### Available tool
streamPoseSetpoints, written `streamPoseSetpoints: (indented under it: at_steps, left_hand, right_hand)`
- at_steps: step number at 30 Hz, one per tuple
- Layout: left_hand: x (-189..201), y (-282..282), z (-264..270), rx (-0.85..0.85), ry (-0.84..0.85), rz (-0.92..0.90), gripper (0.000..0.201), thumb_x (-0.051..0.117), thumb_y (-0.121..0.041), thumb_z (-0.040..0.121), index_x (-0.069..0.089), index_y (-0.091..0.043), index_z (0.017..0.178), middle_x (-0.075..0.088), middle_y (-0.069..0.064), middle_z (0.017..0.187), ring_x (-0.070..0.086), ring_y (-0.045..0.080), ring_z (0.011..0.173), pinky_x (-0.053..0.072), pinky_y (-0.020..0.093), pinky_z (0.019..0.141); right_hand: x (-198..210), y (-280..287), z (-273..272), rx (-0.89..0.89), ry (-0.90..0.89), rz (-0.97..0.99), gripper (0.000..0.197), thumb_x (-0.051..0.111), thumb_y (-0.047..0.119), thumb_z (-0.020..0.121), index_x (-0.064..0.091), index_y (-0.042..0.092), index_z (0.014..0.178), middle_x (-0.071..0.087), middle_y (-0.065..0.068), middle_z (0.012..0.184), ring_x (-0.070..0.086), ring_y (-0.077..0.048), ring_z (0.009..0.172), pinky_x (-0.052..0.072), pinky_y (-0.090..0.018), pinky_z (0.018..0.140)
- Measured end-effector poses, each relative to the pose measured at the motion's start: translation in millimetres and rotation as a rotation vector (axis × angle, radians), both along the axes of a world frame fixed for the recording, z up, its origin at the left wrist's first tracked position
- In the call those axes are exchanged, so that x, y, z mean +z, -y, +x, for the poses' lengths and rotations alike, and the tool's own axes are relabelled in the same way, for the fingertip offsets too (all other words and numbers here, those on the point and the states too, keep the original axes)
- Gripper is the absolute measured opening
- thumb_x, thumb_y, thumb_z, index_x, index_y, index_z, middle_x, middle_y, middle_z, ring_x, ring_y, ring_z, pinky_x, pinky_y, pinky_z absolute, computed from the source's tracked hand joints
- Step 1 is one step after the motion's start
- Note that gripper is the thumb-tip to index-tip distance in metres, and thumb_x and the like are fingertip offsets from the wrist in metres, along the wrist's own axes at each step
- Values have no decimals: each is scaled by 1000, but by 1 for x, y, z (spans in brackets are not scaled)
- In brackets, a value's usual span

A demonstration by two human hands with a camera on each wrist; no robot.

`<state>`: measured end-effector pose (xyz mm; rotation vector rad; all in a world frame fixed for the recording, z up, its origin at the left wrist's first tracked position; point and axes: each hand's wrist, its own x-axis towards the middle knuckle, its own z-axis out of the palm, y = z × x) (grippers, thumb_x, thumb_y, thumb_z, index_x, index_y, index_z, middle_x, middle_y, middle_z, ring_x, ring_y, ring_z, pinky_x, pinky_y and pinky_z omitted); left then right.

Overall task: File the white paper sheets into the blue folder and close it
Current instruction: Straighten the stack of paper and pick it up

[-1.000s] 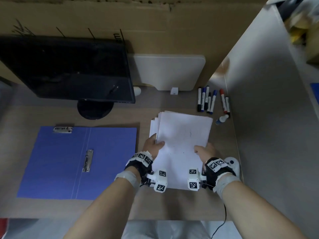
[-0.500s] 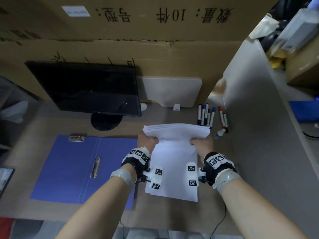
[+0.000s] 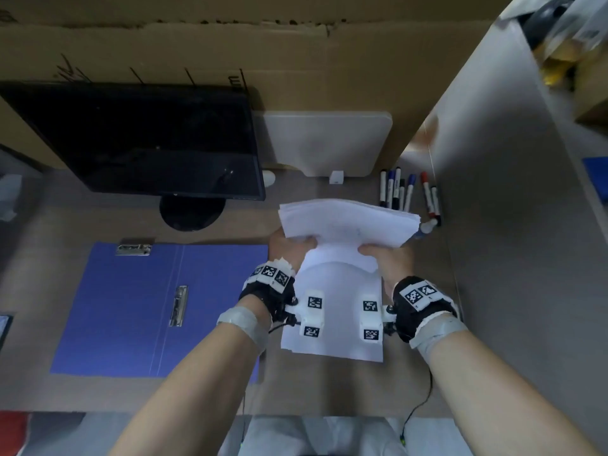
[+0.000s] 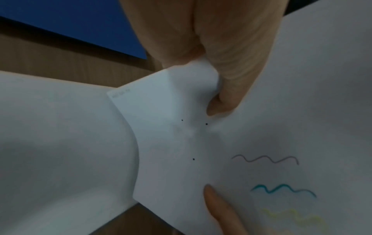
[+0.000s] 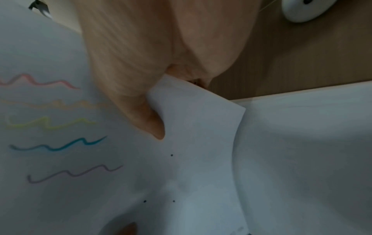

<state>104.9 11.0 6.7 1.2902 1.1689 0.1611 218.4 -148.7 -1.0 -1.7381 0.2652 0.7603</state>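
Note:
A stack of white paper sheets (image 3: pixel 345 225) is lifted off the desk, far edge raised, near part sagging. My left hand (image 3: pixel 291 246) pinches its left edge and my right hand (image 3: pixel 381 256) pinches its right edge. In the left wrist view the thumb (image 4: pixel 231 66) presses on the paper sheets (image 4: pixel 181 143), which carry coloured wavy lines. The right wrist view shows the same grip on the paper sheets (image 5: pixel 181 159). One more white sheet (image 3: pixel 332 337) lies flat on the desk beneath my wrists. The blue folder (image 3: pixel 131 307) lies open to the left, its metal clip (image 3: pixel 178 306) near the spine.
A black monitor (image 3: pixel 138 139) stands behind the folder. Several markers (image 3: pixel 408 195) lie at the back right beside a grey partition wall (image 3: pixel 510 209). A white board (image 3: pixel 329 143) leans on the cardboard backing. A white mouse (image 5: pixel 304 11) sits near my right hand.
The stack lay flat on the desk under both hands a second ago. Both hands have gripped its side edges and lifted it, tipping the far edge up.

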Motion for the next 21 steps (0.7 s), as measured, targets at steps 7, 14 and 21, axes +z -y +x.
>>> streamPoseSetpoints:
  at_steps: [7,14,21]
  left_hand:
    - [-59,-11,0,-165,-213,-171,62,74,-19,67,60,4,123,58,4,89,52,13,65,42,26,66]
    - [-32,-24,-23,-105,-28,-109,30,82,-15,70,71,-10,98,70,1,92,66,19,87,50,29,83]
    - [-33,-44,-101,-67,-181,-129,66,85,-44,59,68,-8,112,72,8,110,68,28,99,55,45,93]
  right_hand:
    - [-25,-7,-21,31,-90,-98,21,83,17,74,71,16,91,73,-3,100,66,-18,82,52,-43,90]
    - [5,-18,-41,65,103,-107,24,86,22,72,69,9,82,71,-6,86,66,-17,73,48,-23,66]
    - [-3,-37,-89,327,-12,-132,27,82,30,77,62,14,85,69,-1,92,63,-17,82,47,-26,75]
